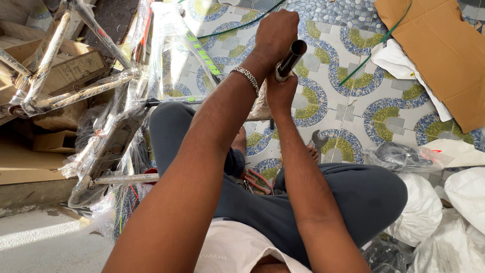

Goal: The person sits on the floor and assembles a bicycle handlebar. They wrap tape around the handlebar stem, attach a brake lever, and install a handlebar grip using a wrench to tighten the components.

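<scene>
I sit on a patterned tile floor with both arms stretched out over my knees. A dark metal tube [290, 59] with an open round end points up towards me. My left hand [275, 31], with a silver chain bracelet on its wrist, is closed over the tube from the far side near its top. My right hand [281, 93] grips the tube just below the open end. The tube's lower part is hidden behind my hands and legs.
A plastic-wrapped bicycle frame [103, 86] leans at the left over cardboard boxes [60, 71]. A flat cardboard sheet [439, 50] and white cloth lie at top right, with a green cable [371, 50] across the tiles. White bags [454, 212] crowd the right. A wrench [319, 140] lies by my foot.
</scene>
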